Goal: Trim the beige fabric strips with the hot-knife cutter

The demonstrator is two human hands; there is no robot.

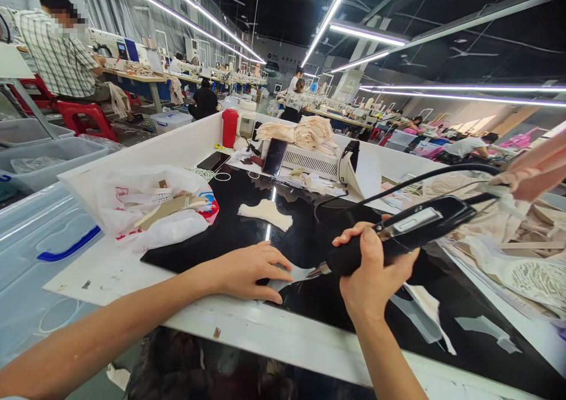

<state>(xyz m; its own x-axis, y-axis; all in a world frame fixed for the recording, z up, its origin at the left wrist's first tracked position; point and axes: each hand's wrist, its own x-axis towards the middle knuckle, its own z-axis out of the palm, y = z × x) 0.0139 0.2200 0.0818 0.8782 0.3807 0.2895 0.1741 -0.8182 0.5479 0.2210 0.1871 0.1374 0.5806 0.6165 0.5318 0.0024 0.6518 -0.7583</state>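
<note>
The left hand, fingers apart, presses the sheer piece on the bench; the right hand's fingers clamp around the black tool. If this tool slips, its tip may hurt the nearby left fingers.

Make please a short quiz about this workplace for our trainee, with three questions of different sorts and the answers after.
1. True or false: the left hand holds the black corded tool.
2. Multiple choice: what lies between the left hand and the tool's pointed tip?
A) a phone
B) a thin pale piece
C) a red container
3. Fill in the missing word: on the clear plastic bin left of the white table edge, the curved handle is ____ in colour.

Key:
1. False; the right hand has its grip on it.
2. B
3. blue
</note>
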